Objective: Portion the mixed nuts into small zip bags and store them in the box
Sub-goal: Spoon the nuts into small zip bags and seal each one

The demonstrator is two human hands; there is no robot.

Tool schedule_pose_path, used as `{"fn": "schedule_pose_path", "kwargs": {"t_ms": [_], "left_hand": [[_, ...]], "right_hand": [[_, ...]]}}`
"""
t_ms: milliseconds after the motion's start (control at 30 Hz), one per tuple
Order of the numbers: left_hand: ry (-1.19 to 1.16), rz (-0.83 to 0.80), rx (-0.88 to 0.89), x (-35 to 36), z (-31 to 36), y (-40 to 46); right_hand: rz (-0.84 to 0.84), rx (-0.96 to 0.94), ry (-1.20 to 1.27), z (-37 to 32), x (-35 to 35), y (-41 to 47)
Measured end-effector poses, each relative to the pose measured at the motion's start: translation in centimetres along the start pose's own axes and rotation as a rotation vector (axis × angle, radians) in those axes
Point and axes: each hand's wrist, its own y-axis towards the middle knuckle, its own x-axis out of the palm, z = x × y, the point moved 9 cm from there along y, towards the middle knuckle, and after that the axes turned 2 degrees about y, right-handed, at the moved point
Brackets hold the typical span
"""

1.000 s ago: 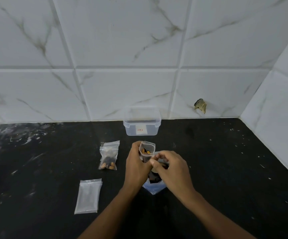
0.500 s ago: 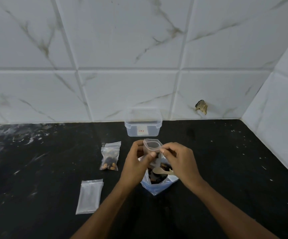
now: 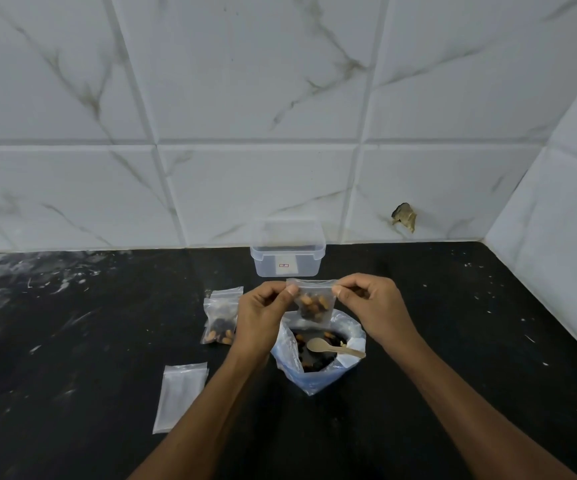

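On the black stone counter (image 3: pixel 72 341), starting at your far left, a flat stack of empty clear zip bags (image 3: pixel 179 396) is lying near the front edge, and just behind it a small filled zip bag of mixed nuts (image 3: pixel 220 317) is resting sealed-end away from you. Your left hand (image 3: pixel 263 317) is hovering just right of that filled bag, its thumb and forefinger pinching the top left corner of a second small clear zip bag holding nuts (image 3: pixel 313 303). You are holding this bag upright in the air between both hands, directly above a larger open blue-tinted plastic bag of mixed nuts (image 3: pixel 314 372), where a small pale wooden spoon (image 3: pixel 332 347) is lying across the nuts. Your right hand (image 3: pixel 373 306) is pinching the bag's top right corner, the other fingers curled in. Behind the hands, a clear lidded plastic box with a white label (image 3: pixel 287 252) is standing against the white marble-veined tiled wall (image 3: pixel 280 98).
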Motion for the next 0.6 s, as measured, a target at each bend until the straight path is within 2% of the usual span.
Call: {"fn": "schedule_pose_path", "kwargs": {"t_ms": [167, 600], "left_hand": [[0.015, -0.082, 0.069, 0.8, 1.4, 0.1], [0.126, -0.137, 0.056, 1.4, 0.9, 0.9]], "right_hand": [[-0.044, 0.021, 0.099, -0.1, 0.2, 0.2], [-0.102, 0.002, 0.06, -0.8, 0.6, 0.5]]}}
